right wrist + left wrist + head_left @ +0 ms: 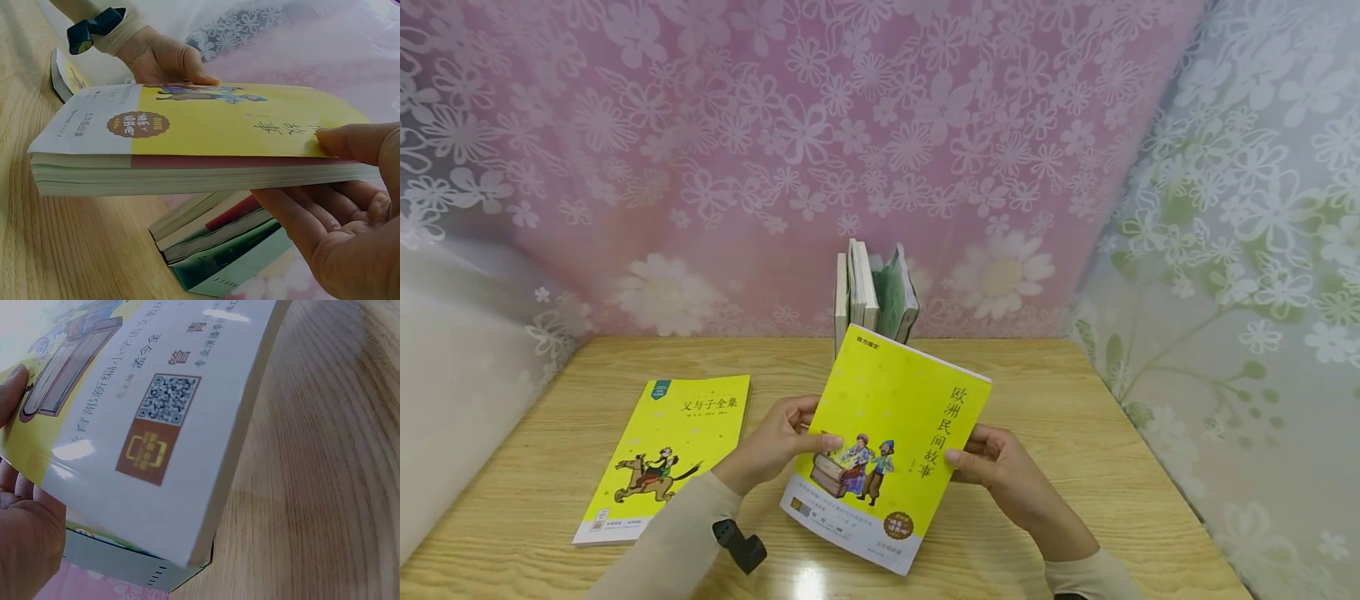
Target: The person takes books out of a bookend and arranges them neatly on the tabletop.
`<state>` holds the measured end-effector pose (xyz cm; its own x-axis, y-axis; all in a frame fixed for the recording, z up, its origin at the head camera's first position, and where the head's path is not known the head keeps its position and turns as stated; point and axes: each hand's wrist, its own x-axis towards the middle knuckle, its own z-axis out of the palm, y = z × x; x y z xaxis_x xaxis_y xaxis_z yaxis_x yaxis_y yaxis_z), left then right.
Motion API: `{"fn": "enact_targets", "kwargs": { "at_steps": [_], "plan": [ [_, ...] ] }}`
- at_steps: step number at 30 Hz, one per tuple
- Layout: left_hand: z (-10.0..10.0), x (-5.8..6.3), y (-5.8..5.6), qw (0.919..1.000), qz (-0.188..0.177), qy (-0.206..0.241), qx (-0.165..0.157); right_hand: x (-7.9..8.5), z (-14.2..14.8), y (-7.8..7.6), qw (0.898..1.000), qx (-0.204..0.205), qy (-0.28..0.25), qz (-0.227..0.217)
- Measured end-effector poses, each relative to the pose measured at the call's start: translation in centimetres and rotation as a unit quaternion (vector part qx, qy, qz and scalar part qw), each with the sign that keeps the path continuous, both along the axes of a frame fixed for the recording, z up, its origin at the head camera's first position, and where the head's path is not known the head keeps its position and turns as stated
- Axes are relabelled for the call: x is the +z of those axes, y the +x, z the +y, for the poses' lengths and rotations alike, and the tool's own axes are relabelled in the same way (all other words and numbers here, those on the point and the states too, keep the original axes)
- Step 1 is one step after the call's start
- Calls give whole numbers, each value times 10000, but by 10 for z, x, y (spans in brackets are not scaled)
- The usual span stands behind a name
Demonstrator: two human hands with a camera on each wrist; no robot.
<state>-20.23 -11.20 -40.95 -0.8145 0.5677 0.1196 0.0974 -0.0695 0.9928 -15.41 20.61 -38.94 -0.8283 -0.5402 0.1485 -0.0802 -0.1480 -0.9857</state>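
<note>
A yellow paperback book (880,400) with a white lower band is held tilted above the table, front cover up. My left hand (780,442) grips its left edge, thumb on the cover and fingers beneath. On the opposite edge my right hand (1000,467) pinches it the same way; in the right wrist view the right thumb lies on the cover and the fingers (312,219) are under the book. The page edges show there as a thick pale block. Left of the hands, a second yellow book (677,450) lies flat, partly behind the left forearm.
Several books (861,287) stand upright at the table's back edge, one with a green cover (891,292) leaning open. The held book hides their lower part. A wooden table (1037,392) meets a pink flowered backdrop (850,125) and a pale side curtain (1247,292).
</note>
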Motion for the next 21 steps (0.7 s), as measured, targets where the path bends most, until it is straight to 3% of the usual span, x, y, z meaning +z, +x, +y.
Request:
{"fn": "enact_targets", "kwargs": {
  "at_steps": [11, 21],
  "plan": [
    [-24, 3, 9, 9998, 187, -34, 15, -1, -4, -1, 9997, 45, 227, -118],
    [-63, -4, 15, 9997, -103, 167, 177, 1, 4, -10, 9955, -545, 768, 35]
  ]
}}
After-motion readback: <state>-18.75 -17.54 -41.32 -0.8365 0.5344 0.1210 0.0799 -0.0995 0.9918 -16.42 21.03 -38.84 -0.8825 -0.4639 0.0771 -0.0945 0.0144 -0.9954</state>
